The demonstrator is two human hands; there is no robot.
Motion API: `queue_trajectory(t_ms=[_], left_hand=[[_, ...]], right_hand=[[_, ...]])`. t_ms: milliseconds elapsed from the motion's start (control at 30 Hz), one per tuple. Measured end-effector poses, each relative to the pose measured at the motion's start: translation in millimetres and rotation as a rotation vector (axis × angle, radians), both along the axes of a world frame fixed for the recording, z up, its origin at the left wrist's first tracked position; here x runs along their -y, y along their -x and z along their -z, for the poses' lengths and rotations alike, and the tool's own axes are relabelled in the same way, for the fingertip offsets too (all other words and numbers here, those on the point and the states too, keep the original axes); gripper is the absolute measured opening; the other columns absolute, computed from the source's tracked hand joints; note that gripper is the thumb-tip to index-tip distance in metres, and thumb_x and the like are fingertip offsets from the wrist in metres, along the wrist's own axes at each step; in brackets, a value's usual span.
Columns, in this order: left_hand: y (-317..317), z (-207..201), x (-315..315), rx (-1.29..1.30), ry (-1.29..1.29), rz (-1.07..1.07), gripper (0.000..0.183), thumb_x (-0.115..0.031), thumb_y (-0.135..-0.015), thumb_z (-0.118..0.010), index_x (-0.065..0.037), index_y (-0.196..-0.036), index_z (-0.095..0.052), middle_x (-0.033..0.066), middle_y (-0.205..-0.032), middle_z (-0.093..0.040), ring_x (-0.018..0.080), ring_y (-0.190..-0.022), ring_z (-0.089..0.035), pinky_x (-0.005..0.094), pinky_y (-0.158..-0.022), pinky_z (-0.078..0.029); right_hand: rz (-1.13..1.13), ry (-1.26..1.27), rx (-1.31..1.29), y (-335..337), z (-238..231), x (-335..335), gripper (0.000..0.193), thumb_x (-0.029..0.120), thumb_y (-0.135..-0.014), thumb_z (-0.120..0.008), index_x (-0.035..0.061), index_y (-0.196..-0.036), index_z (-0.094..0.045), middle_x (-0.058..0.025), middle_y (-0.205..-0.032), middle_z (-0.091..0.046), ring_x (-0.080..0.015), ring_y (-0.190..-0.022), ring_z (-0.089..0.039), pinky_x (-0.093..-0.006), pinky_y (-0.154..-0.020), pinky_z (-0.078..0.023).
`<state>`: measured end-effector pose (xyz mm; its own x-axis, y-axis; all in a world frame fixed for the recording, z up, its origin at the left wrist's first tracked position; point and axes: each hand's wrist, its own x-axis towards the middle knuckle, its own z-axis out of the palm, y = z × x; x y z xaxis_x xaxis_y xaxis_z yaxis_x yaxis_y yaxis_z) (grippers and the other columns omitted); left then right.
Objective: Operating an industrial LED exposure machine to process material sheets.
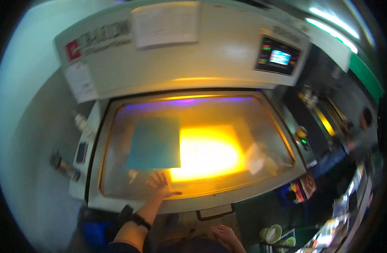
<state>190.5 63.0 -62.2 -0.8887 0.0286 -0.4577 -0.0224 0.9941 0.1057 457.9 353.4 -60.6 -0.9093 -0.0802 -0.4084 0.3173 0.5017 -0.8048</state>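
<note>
A flat blue-green rectangular sheet [154,143] lies on the left half of a large framed bed [130,190] of a machine. My left hand [160,185] is spread flat over the bed's near part, just below the sheet's front edge; no object shows in it. A dark band circles my left forearm. My right hand [225,232] hangs low in front of the machine, right of its black handle [216,213]. Its fingers are loosely bent, slightly apart, with nothing visible in them. Bright yellow light [212,154] glows beside the sheet and washes out detail.
The raised machine lid [227,55] spans the back, bearing a paper sheet [165,24] and a control panel with a lit screen [279,57]. A dark knob-like fitting [63,166] sticks out at left. Green containers [271,234] stand lower right. Another person [362,139] is at far right.
</note>
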Motion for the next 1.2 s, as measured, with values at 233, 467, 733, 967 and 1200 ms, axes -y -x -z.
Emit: queue_trajectory(t_ms=[233, 467, 733, 967, 1200], left_hand=[[8.4, -11.7, -2.9, -0.046, -0.052, -0.057, 0.148, -0.078, -0.048, -0.071, -0.003, -0.149, 0.005, 0.0248, -0.153, 0.015, 0.0502, -0.138, 0.015, 0.0770, -0.098, 0.004], [-5.9, 27.0, 4.5, -0.270, -0.298, -0.128, 0.152, -0.069, -0.038, -0.081, 0.002, -0.148, -0.003, 0.0270, -0.153, 0.013, 0.0481, -0.139, 0.018, 0.0715, -0.099, 0.015], [-11.4, -9.0, 8.9, -0.134, -0.206, -0.204, 0.157, -0.068, -0.035, -0.083, 0.000, -0.148, 0.002, 0.0246, -0.153, 0.018, 0.0466, -0.139, 0.017, 0.0732, -0.101, 0.010], [-1.4, -6.6, 1.3, -0.067, -0.202, -0.166, 0.158, -0.068, -0.036, -0.083, 0.001, -0.148, 0.004, 0.0246, -0.153, 0.018, 0.0463, -0.139, 0.019, 0.0731, -0.100, 0.011], [-4.2, 15.1, 6.4, -0.151, -0.071, -0.075, 0.154, -0.076, -0.044, -0.075, 0.000, -0.147, 0.011, 0.0238, -0.153, 0.020, 0.0488, -0.137, 0.021, 0.0725, -0.100, 0.012]], right_hand=[[-0.348, 0.112, 0.222, 51.4, 110.2, -42.9, 0.035, 0.021, -0.084, -0.070, 0.0046, -0.113, -0.062, -0.0087, -0.095, -0.068, -0.0186, -0.090, -0.065, -0.0330, -0.080, -0.051], [-0.473, -0.514, -0.233, 137.5, 170.3, -62.9, 0.033, 0.017, -0.080, -0.071, 0.0077, -0.110, -0.064, -0.0111, -0.089, -0.067, -0.0284, -0.086, -0.066, -0.0399, -0.077, -0.052], [-0.495, -0.669, -0.206, 142.1, 199.2, -33.9, 0.033, 0.017, -0.079, -0.071, 0.0078, -0.110, -0.064, -0.0119, -0.090, -0.067, -0.0292, -0.086, -0.066, -0.0406, -0.076, -0.052], [-0.424, -0.674, -0.195, 135.5, 198.4, -33.4, 0.033, 0.016, -0.078, -0.070, 0.0079, -0.109, -0.064, -0.0127, -0.090, -0.067, -0.0300, -0.086, -0.065, -0.0412, -0.076, -0.052], [-0.325, -0.627, -0.210, 118.6, 195.4, -15.1, 0.034, 0.016, -0.077, -0.070, 0.0080, -0.109, -0.064, -0.0134, -0.090, -0.067, -0.0308, -0.085, -0.065, -0.0419, -0.076, -0.052]])
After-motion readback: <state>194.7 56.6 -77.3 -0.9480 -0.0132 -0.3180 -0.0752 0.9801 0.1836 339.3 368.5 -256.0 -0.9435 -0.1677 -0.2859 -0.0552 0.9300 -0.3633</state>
